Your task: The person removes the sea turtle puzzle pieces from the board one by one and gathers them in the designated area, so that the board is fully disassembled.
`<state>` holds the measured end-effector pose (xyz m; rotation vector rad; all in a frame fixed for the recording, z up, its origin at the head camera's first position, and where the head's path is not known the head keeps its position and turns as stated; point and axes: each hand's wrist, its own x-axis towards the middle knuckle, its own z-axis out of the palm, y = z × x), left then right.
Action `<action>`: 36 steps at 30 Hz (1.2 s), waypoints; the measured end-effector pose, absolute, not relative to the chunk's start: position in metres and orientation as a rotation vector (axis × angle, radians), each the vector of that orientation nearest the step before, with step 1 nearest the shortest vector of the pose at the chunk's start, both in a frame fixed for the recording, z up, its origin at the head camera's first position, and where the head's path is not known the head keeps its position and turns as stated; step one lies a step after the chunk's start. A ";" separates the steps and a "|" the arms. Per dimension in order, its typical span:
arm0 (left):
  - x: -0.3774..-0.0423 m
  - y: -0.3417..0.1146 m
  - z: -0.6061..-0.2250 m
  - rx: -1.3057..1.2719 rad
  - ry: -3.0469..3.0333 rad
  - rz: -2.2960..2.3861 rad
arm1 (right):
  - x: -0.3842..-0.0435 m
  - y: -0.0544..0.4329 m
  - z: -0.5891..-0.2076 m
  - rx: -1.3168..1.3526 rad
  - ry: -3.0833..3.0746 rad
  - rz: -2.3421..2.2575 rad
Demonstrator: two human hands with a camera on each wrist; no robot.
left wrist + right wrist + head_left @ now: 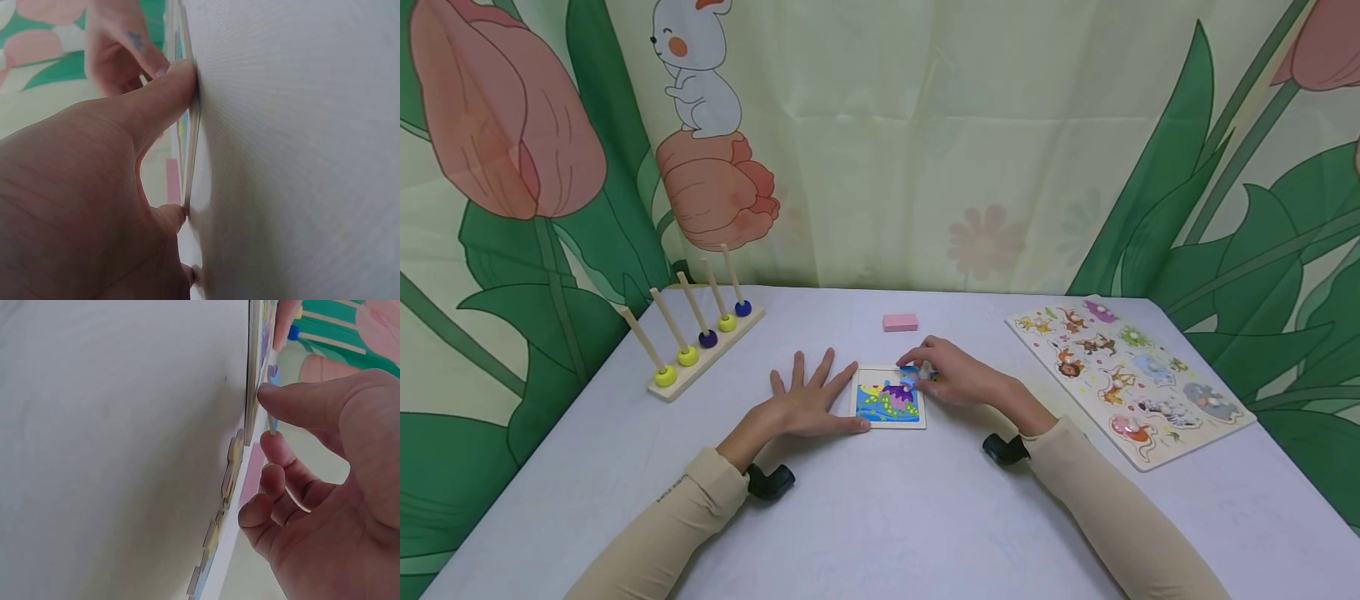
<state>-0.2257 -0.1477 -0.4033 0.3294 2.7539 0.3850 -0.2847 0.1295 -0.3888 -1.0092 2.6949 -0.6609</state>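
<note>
**Left hand pinned to the puzzle's edge**

I'm looking along the left hand (81, 206): thumb pressed flat against the thin puzzle board (190, 150), which lies on the pale tablecloth (300, 156). Another hand (122, 47) touches the board's far end. A pink block (172, 178) sits beyond, blurred.

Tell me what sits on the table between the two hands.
In the head view, a small square puzzle board lies between them: the left hand rests flat against its left edge, while the right hand pinches a blue piece over its top right corner.

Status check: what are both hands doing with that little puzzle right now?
Left hand flat, open, steadying the puzzle board. Right hand pinching a blue piece over its top right corner. Nothing in the way.
</note>
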 end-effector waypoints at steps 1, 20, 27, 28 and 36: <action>-0.226 -0.148 -0.404 0.329 2.753 0.387 | -0.284 0.130 -0.389 -1.004 2.697 -0.659; -0.232 -0.149 -0.416 0.313 2.749 0.404 | -0.284 0.151 -0.394 -0.941 2.742 -0.674; -0.235 -0.150 -0.419 0.308 2.748 0.418 | -0.283 0.167 -0.395 -0.929 2.766 -0.678; -0.235 -0.150 -0.420 0.306 2.746 0.415 | -0.282 0.170 -0.395 -0.924 2.771 -0.677; -0.235 -0.149 -0.420 0.313 2.750 0.421 | -0.279 0.190 -0.396 -0.929 2.803 -0.687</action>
